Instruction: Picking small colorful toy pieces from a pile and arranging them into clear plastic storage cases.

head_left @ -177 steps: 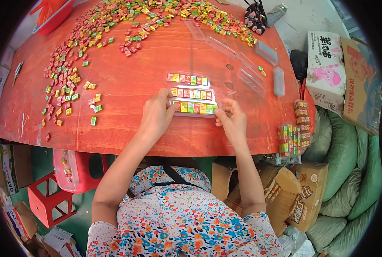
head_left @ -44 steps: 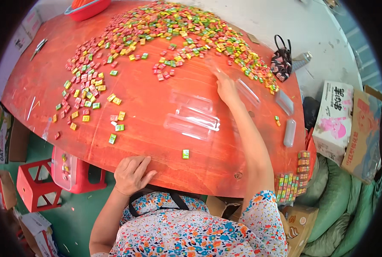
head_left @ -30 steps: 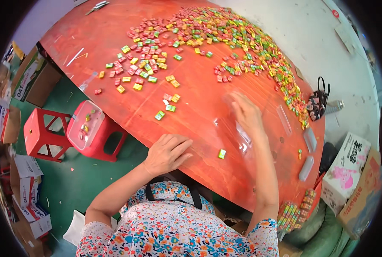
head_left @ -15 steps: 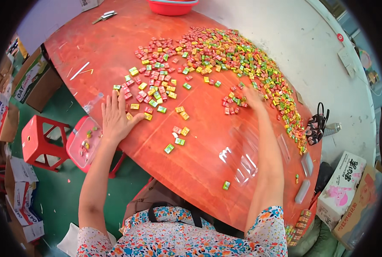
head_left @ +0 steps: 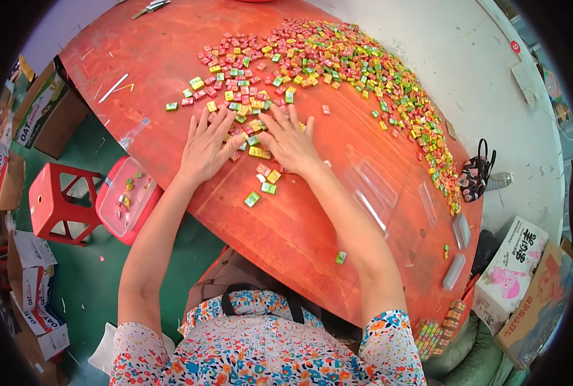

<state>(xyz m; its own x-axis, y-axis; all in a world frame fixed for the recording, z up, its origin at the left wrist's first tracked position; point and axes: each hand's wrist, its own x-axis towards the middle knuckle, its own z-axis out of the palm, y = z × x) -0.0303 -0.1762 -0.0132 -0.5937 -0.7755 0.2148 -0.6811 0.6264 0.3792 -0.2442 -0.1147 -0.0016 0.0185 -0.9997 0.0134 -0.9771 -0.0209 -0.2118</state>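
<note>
On the red table (head_left: 286,225) my left hand (head_left: 206,148) lies palm down with fingers spread, at the near left edge of a cluster of small wrapped candies (head_left: 243,96). Beside it, my right hand (head_left: 291,143) is spread flat too, its thumb close to the left one's. Between and under the fingers are red, yellow and green candies; some are hidden by the hands. A few loose candies (head_left: 268,183) lie just in front of my wrists. Beyond, a big heap of the same candies (head_left: 357,64) runs along the table's far right side.
Clear plastic trays (head_left: 371,186) lie right of my right forearm, with more near the right edge (head_left: 454,271). Rows of candies (head_left: 442,331) sit at the near right corner. A red stool (head_left: 64,204) and pink tub (head_left: 124,206) stand left. Cartons (head_left: 511,270) flank the right.
My right hand has swept left from the far right, bringing candies to the cluster. My left hand has moved right and slightly nearer, so both hands now sit side by side.
</note>
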